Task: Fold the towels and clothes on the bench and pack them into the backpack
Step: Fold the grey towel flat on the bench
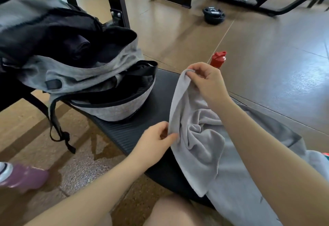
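Towel (199,136): pale grey, bunched in the middle, draped over the near end of the table (128,133), one edge pulled up between both hands.
Left hand (156,140): low on that edge, thumb and fingers (171,135) pinching the cloth near the table top.
Right hand (206,81): up high, fingers curled round the top corner, lifting it clear so the edge hangs taut between the two grips.
Step in hand: looks like finding an edge and shaking the towel straight, ready for a first fold. No fold made in it yet, as far as I can see.
Backpack (99,86): grey, lying on the far part of the table, main zip wide open, mouth facing this way.
Already packed: a dark rolled item (78,47) sits inside the upper compartment, so some of the job seems done. What else is in there, I cannot tell.
Still to go: this towel, plus a larger grey garment (249,181) spread beneath it toward the right, unfolded.
Progress call: somewhere around the middle, more folding ahead than packing.
Nearby: a red bottle (218,59) stands just beyond the right hand; a weight plate (213,14) lies on the floor farther off.
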